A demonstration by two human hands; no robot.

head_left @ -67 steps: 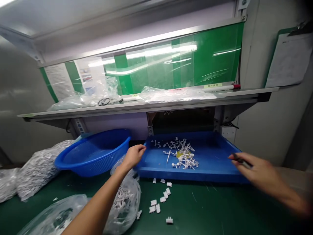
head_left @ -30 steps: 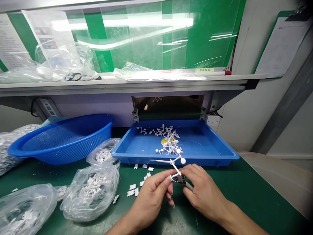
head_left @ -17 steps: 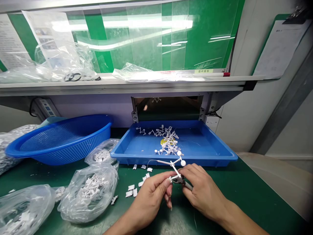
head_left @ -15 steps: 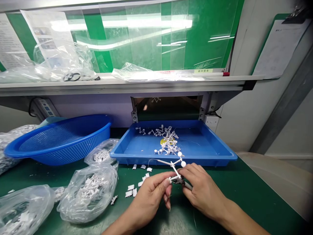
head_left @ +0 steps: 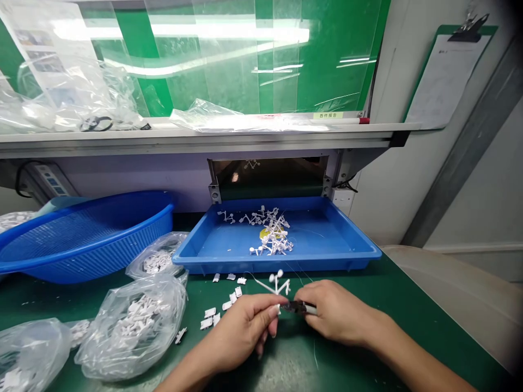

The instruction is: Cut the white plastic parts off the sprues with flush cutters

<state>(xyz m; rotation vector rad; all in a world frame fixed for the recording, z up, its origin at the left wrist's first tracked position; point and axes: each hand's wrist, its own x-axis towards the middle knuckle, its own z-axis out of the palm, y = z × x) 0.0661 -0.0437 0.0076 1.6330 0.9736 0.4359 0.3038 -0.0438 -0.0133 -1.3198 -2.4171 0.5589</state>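
Note:
My left hand pinches a small white plastic part between thumb and forefinger. Just above those fingers shows a branched white sprue with round ends; whether it is still joined to the part is hidden. Wrapped around a pair of nippers with pale handles, my right hand points the dark jaws left, close against the left fingertips. Several small white clip-like pieces lie on the green table left of my hands. More white sprues are heaped in the blue tray ahead.
Clear plastic bags of white parts stand at the left, before a blue perforated basket. Above the tray, a slot opens in the wall under a shelf. A clipboard hangs at the right.
The nippers have drawn clear of the sprue, and their jaws now show at the left fingertips. The sprue has dropped lower and turned. The whole view has shifted slightly right.

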